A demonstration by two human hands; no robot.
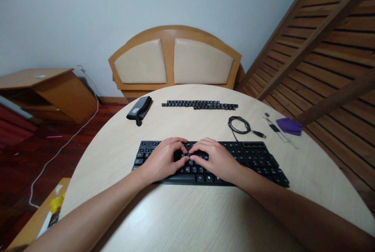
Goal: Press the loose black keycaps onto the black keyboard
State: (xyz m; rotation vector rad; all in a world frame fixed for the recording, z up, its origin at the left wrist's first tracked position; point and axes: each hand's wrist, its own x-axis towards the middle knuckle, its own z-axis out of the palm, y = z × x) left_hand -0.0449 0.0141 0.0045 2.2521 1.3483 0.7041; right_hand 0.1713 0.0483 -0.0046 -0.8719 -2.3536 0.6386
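A black keyboard (181,178) lies flat on the round table, with keycaps in its lower rows and bare key sockets along the top and right. Above its middle, my left hand (165,157) is curled with thumb and index finger pinched together. From the other side my right hand (219,160) makes a matching pinch, and the fingertips of both hands nearly meet around one small keycap (188,154). The fingertips mostly hide that keycap. Beyond the keyboard, loose black keycaps (200,104) stand in rows near the far edge of the table.
The keyboard's coiled USB cable (238,125) lies behind it. At the right are a purple cloth (289,126) and a slim tool with a clear handle (281,133). A dark folded pouch (140,109) rests at the left of the table (181,220). Wooden slats (322,45) rise at the right.
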